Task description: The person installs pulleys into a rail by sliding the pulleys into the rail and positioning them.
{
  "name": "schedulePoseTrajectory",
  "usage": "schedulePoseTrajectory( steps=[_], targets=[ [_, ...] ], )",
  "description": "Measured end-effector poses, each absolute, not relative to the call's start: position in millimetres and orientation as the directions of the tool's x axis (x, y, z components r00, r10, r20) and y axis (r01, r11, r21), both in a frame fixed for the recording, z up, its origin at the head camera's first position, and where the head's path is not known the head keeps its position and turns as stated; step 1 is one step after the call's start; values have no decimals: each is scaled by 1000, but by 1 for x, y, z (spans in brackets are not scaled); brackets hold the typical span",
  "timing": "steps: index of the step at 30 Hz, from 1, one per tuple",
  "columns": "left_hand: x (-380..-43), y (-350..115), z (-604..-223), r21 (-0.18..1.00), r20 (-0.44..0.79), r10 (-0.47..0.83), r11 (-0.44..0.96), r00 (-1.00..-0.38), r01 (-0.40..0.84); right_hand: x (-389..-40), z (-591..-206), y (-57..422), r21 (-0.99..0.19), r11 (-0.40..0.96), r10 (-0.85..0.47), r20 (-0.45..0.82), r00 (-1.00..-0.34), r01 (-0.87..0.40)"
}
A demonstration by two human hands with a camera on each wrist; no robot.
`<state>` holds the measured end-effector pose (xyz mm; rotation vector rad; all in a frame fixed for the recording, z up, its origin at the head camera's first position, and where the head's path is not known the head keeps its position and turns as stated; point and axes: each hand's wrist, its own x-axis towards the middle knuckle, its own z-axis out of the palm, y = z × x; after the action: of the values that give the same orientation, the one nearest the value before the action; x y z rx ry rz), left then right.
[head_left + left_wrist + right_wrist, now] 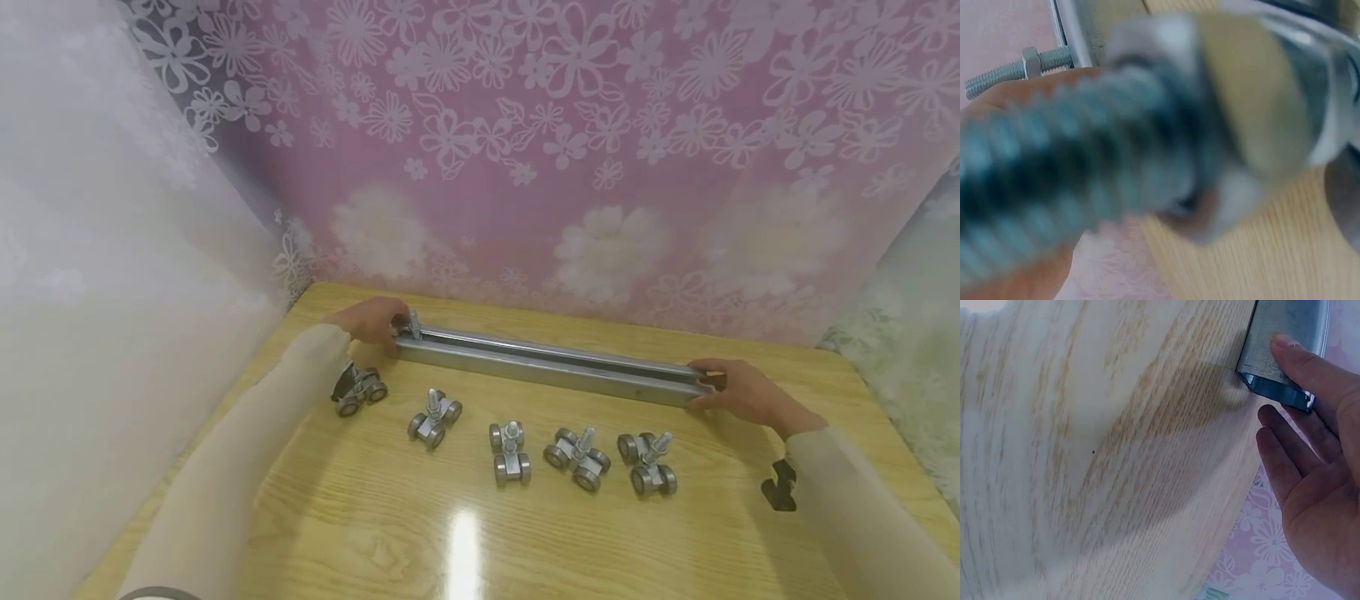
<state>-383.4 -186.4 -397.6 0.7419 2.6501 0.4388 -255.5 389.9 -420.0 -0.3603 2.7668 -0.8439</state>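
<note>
A long silver metal channel rail (540, 367) with a slot along its top lies across the back of the table. My left hand (372, 320) grips its left end, beside an upright threaded bolt (414, 323) that stands out of the slot. In the left wrist view that bolt (1032, 64) carries a hex nut. My right hand (753, 396) holds the right end, its thumb on one face and fingers behind; the rail's open end (1279, 392) shows in the right wrist view. A blurred roller bolt (1085, 150) hides much of the left hand.
Several four-wheeled rollers with threaded bolts stand in a row before the rail, from a roller (363, 392) by my left sleeve to a roller (648, 465) at the right. The wooden table (360, 517) meets a pink flowered curtain (525, 167) at the back.
</note>
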Motion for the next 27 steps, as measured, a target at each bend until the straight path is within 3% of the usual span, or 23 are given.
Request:
schedulePoseTrajectory(
  steps=[7, 13, 19, 24, 27],
  targets=[
    [-390, -183, -400, 299, -276, 553, 826, -786, 477, -254, -420, 388, -565, 806, -301, -137, -944, -175],
    [-391, -182, -400, 309, -296, 533, 839, -792, 449, -257, -419, 392, -541, 818, -307, -126, -943, -194],
    [-396, -180, -400, 268, -304, 562, 825, -769, 497, -257, -417, 395, -521, 826, -330, -138, -934, -215],
    [-400, -178, -398, 239, -323, 552, 833, -768, 498, -251, -404, 389, -461, 862, -346, -235, -908, -209],
    [-399, -180, -395, 245, -337, 541, 841, -771, 483, -243, -386, 380, -441, 869, -347, -215, -913, -226]
  ],
)
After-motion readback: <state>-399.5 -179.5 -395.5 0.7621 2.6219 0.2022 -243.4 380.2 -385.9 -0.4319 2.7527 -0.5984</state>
